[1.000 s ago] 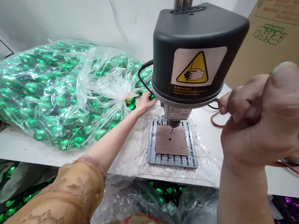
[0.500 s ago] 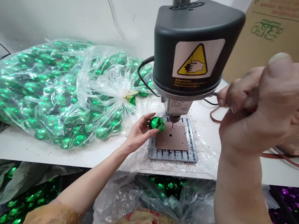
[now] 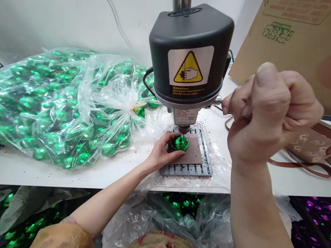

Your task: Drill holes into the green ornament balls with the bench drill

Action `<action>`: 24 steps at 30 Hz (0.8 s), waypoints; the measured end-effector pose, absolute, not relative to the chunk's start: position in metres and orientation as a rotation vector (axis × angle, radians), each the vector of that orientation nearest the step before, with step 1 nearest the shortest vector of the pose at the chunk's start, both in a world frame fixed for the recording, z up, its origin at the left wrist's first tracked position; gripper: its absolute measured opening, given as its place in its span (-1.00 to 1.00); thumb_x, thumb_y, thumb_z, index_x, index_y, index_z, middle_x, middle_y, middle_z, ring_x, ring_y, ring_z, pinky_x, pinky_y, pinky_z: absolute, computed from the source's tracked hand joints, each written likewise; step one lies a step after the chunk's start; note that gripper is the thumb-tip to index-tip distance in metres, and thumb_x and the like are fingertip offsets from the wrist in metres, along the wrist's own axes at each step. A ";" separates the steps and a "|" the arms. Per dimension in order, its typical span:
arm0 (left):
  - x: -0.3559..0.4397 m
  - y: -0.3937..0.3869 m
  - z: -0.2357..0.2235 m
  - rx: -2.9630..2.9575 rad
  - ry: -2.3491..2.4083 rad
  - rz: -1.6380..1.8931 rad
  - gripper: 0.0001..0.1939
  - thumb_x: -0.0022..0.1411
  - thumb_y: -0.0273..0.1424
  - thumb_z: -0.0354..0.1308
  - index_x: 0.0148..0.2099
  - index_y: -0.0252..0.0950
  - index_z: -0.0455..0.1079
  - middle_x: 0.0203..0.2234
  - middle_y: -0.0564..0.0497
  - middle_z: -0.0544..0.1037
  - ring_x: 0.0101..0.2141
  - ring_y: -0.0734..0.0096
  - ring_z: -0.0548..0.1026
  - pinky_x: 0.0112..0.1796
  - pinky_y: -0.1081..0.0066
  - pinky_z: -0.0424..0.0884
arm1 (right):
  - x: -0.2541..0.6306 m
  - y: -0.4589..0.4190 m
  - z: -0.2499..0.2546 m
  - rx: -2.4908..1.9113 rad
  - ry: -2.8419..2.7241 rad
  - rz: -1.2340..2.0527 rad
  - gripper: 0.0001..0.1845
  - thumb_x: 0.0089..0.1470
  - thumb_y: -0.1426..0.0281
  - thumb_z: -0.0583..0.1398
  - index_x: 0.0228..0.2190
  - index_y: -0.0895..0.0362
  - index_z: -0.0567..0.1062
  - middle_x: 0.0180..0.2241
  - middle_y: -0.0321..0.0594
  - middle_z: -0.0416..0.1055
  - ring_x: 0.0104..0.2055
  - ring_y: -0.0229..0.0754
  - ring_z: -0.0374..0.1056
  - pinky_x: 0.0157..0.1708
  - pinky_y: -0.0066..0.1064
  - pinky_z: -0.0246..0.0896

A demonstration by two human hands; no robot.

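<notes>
My left hand (image 3: 163, 151) pinches a shiny green faceted ball (image 3: 180, 143) between thumb and fingers. The ball sits over the brown board (image 3: 194, 152), right under the chuck (image 3: 184, 129) of a small black bench drill press (image 3: 189, 51). Whether the bit touches the ball I cannot tell. Beneath the board lies the grey slotted base plate (image 3: 206, 165). Raised at the right, my right hand (image 3: 270, 112) is closed in a fist around the drill press lever (image 3: 217, 100); most of the lever is hidden by the fingers.
A big clear bag of green balls (image 3: 53, 108) fills the table's left side. On the right stand a cardboard box (image 3: 301, 45) and a strapped bag (image 3: 319, 142). Dark shavings dot the white table (image 3: 47, 176). Purple and green balls (image 3: 322, 233) lie below at the right.
My left hand has carried the green ball rightward, from the board's left edge to beneath the chuck. My right hand stays closed on the lever. The whole view has shifted a little.
</notes>
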State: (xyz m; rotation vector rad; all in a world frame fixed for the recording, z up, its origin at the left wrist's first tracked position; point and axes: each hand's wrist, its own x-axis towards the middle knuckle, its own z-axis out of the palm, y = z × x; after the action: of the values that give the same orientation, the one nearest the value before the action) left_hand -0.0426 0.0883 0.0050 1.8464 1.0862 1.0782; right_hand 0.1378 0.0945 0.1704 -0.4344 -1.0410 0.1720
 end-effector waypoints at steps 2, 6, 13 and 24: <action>-0.038 0.087 0.005 1.890 1.110 1.084 -0.45 0.09 -0.20 0.43 0.09 -0.22 0.40 0.00 -0.11 0.51 -0.03 0.18 0.51 0.00 0.21 0.46 | 0.137 0.091 0.172 -0.474 -1.051 0.161 -0.45 0.16 0.20 0.21 -0.69 0.09 0.07 -0.74 -0.40 -0.02 -0.70 -0.38 -0.11 -0.66 -0.35 -0.11; -0.030 0.083 0.000 1.840 1.114 1.080 -0.42 0.11 -0.22 0.41 0.14 -0.22 0.35 0.05 -0.12 0.52 0.06 0.12 0.49 0.08 0.14 0.43 | 0.137 0.084 0.173 -0.581 -1.071 0.163 -0.45 0.18 0.17 0.19 -0.67 0.08 0.06 -0.71 -0.38 0.00 -0.67 -0.36 -0.06 -0.63 -0.33 -0.04; -0.031 0.080 -0.005 1.806 1.128 1.085 -0.38 0.11 -0.21 0.42 0.17 -0.21 0.31 0.05 -0.13 0.53 0.07 0.10 0.50 0.08 0.13 0.45 | 0.136 0.087 0.164 -0.356 -1.038 0.194 -0.38 0.13 0.28 0.25 -0.66 0.10 -0.06 -0.72 -0.43 -0.18 -0.69 -0.43 -0.20 -0.68 -0.38 -0.22; -0.029 0.078 -0.003 1.779 1.110 1.088 -0.39 0.12 -0.25 0.42 0.16 -0.21 0.30 0.07 -0.13 0.53 0.08 0.09 0.50 0.09 0.13 0.44 | 0.137 0.083 0.137 -0.274 -1.092 0.117 -0.41 0.11 0.46 0.19 -0.67 0.15 -0.12 -0.73 -0.44 -0.16 -0.70 -0.48 -0.14 -0.68 -0.46 -0.15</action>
State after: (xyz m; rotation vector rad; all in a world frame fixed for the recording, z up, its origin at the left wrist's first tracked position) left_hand -0.0293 0.0785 -0.0033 1.7789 1.1099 1.0880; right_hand 0.1373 0.0833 0.1368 -0.2737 -1.0922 0.1175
